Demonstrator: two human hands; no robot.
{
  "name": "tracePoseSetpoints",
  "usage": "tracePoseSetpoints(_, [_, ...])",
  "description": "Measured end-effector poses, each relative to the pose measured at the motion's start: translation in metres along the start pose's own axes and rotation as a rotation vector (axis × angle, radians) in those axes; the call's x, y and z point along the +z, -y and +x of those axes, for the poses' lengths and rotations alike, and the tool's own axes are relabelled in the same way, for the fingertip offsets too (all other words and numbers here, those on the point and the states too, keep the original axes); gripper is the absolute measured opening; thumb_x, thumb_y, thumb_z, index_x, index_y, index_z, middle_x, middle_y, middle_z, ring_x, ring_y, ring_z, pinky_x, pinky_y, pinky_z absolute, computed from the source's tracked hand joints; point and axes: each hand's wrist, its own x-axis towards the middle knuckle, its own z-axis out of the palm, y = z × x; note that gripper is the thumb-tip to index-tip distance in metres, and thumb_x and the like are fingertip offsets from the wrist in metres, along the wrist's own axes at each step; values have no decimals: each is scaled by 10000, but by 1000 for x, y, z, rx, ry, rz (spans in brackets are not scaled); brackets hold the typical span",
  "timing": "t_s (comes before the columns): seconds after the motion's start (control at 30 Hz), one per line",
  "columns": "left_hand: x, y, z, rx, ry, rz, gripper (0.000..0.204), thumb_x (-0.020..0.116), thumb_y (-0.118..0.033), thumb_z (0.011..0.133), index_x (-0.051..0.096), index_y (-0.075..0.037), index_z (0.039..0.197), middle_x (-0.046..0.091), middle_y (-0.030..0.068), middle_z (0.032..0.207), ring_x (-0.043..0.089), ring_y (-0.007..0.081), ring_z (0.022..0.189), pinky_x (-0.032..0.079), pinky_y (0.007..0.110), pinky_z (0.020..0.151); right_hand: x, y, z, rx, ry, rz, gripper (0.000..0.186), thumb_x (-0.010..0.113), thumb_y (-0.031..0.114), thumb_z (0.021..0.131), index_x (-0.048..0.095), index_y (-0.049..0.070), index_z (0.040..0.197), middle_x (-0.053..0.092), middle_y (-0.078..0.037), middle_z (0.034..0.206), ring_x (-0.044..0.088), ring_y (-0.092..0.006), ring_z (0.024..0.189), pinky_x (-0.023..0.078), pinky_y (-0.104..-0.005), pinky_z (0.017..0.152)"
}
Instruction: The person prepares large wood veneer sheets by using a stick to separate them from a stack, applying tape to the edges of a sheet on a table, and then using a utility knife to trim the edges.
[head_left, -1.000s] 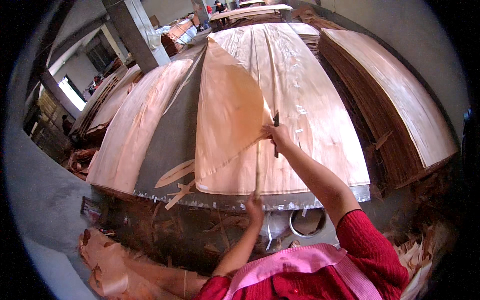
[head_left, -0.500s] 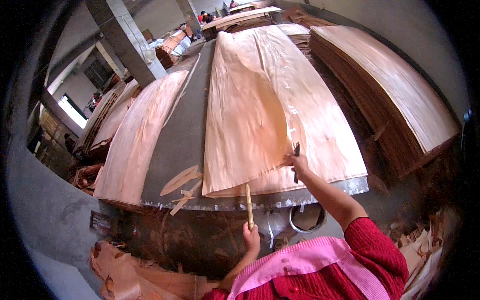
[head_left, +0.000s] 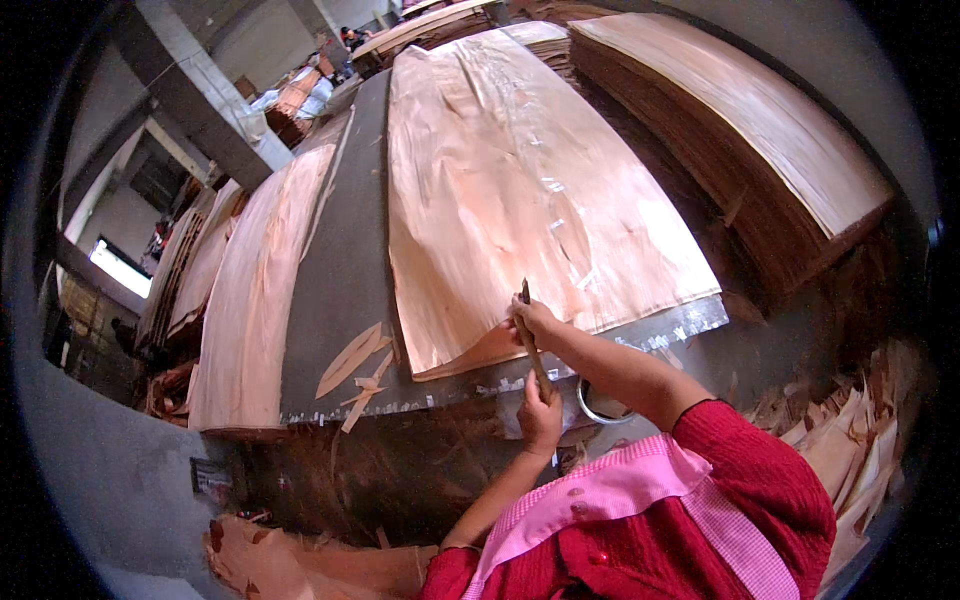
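Observation:
A broad pale veneer sheet (head_left: 520, 180) with wrinkles and small white tape pieces lies on a grey table (head_left: 335, 240), its near left edge slightly lifted. My right hand (head_left: 532, 316) is closed around a slim dark tool (head_left: 524, 292) at that near edge; whether it also pinches the sheet is unclear. Below it, at the table's front, my left hand (head_left: 540, 418) grips a narrow wooden stick (head_left: 535, 365), whose upper end meets or passes behind my right hand. Thin veneer offcuts (head_left: 345, 360) lie left of the sheet.
A pale veneer sheet (head_left: 240, 310) lies along the table's left. A tall stack (head_left: 740, 120) stands at right. A metal bowl (head_left: 596, 405) sits below the front edge, with scrap piles (head_left: 850, 430) either side. A concrete pillar (head_left: 200, 90) and a distant person (head_left: 352, 40) are behind.
The lifted veneer flap has come down flatter over the sheet. My right hand has moved down and left; my left hand has risen rightward with the stick, bringing the hands closer. The view has shifted.

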Motion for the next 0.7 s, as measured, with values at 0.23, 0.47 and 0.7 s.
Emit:
tracePoseSetpoints(0.23, [27,-29,-18,140,468,-101,407,566,-232,818,486,-84,1189,625,130,821,611,278,741,465,346,651,-76,92,-53,-100,-273,-204,216,597,179,794,443,75,684,409,-29,487,366,-135,352,263,-273,333])
tracePoseSetpoints(0.47, [118,-56,-23,-185,535,-345,233,506,-130,847,591,-70,1056,630,44,790,540,64,562,441,203,491,-272,182,-161,-268,-244,-82,229,595,132,779,541,-14,948,415,-5,512,375,-102,371,294,-251,341])
tracePoseSetpoints(0.7, [274,-146,-98,-1130,626,-1403,892,580,-505,757,120,-6,1336,279,175,1320,342,344,1195,363,534,931,-506,296,-298,-217,-232,-104,425,542,132,801,475,96,1219,437,13,577,364,-71,401,295,-218,353])
